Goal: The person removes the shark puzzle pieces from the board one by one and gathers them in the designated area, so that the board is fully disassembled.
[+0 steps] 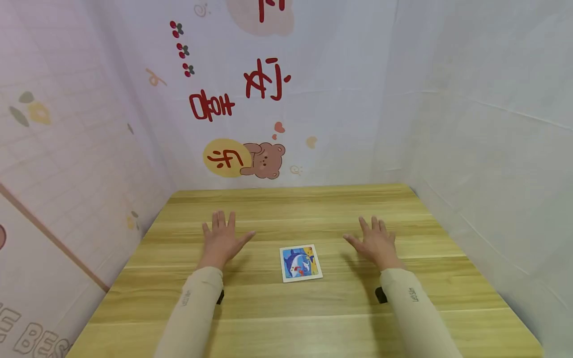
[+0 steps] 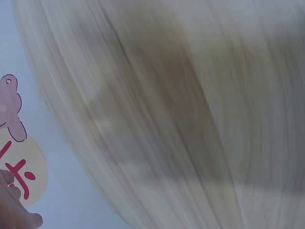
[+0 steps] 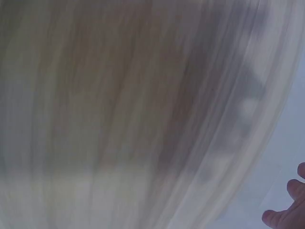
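Observation:
A square picture card (image 1: 301,263) with a white border lies flat on the wooden table (image 1: 286,328), showing a blue and white whale or dolphin on a blue and yellow ground. To its left is my left hand (image 1: 221,242), fingers spread and thumb pointing toward the card. My right hand (image 1: 375,243) is on the other side, also with spread fingers. Both hands are apart from the card and hold nothing. In the left wrist view, part of the left hand (image 2: 16,205) shows at the lower left corner; a few fingers of the right hand (image 3: 288,210) show at the right wrist view's lower right.
White cloth walls (image 1: 340,124) with printed red characters and cherries enclose the table at the back and sides. A printed bear (image 1: 267,161) is on the back cloth, just above the table's far edge. Dark wrist cameras (image 1: 381,295) sit under the beige sleeves (image 1: 418,308).

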`<state>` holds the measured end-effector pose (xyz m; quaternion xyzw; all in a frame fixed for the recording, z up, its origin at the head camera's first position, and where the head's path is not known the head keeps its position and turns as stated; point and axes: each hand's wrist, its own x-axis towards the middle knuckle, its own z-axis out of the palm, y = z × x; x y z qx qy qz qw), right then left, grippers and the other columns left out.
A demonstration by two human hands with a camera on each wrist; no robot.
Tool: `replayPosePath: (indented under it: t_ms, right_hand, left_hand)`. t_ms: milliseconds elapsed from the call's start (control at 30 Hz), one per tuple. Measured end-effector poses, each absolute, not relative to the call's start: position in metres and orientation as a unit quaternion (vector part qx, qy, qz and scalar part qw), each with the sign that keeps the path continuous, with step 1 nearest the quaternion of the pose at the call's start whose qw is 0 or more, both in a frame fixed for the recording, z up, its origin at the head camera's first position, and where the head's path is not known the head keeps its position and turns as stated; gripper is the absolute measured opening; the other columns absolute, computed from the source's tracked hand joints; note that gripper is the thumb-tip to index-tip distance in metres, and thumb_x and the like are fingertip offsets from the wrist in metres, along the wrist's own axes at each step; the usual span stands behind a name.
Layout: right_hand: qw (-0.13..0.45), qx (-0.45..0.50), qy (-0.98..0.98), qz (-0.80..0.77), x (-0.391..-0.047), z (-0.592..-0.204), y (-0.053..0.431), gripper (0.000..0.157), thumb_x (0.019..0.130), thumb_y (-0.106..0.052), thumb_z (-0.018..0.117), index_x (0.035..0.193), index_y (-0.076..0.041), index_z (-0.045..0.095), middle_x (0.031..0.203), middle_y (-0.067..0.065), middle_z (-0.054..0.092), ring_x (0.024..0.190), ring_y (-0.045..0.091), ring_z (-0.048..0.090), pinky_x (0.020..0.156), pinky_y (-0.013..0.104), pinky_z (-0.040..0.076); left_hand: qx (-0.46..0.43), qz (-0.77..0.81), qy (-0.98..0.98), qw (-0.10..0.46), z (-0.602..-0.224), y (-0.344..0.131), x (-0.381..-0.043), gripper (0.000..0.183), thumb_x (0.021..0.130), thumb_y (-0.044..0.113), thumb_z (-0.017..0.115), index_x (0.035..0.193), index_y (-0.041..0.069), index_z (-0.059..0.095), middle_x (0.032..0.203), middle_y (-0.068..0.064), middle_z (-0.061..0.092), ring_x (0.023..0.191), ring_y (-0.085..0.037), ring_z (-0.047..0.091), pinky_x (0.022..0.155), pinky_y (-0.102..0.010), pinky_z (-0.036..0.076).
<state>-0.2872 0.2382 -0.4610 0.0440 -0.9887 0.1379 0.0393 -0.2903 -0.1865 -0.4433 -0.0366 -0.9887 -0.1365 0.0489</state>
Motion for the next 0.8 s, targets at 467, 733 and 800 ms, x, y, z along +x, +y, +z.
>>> replayPosePath:
  t_ms: [467,733,800]
  right_hand:
    - [0.04,-0.014,-0.915,0.402,-0.283,-0.459,0.193,0.061,0.105,-0.034,0.048,0.152,0.001,0.032,0.146,0.03,0.04,0.132,0.046,0.041,0.104,0.059,0.037]
    - [0.032,-0.063,-0.847,0.527,-0.282,-0.454,0.167,0.045,0.104,-0.027,0.05,0.139,0.001,0.052,0.133,0.023,0.054,0.121,0.038,0.051,0.097,0.052,0.045]
    - [0.027,-0.067,-0.844,0.531,-0.281,-0.455,0.163,0.041,0.103,-0.025,0.052,0.135,0.001,0.056,0.131,0.022,0.056,0.12,0.036,0.052,0.096,0.051,0.045]
  left_hand:
    - [-0.001,-0.383,-0.921,0.063,-0.451,-0.14,-0.284,0.085,0.095,0.054,0.059,0.157,0.007,0.025,0.158,-0.021,0.026,0.146,-0.041,0.02,0.114,-0.061,0.015]
    - [0.028,-0.512,-0.857,0.047,-0.462,-0.107,-0.283,0.076,0.093,0.048,0.066,0.151,0.008,0.038,0.154,-0.017,0.036,0.142,-0.038,0.031,0.112,-0.055,0.029]
    - [0.021,-0.516,-0.855,0.049,-0.466,-0.098,-0.28,0.072,0.093,0.045,0.068,0.148,0.006,0.043,0.152,-0.017,0.04,0.14,-0.038,0.034,0.111,-0.054,0.031]
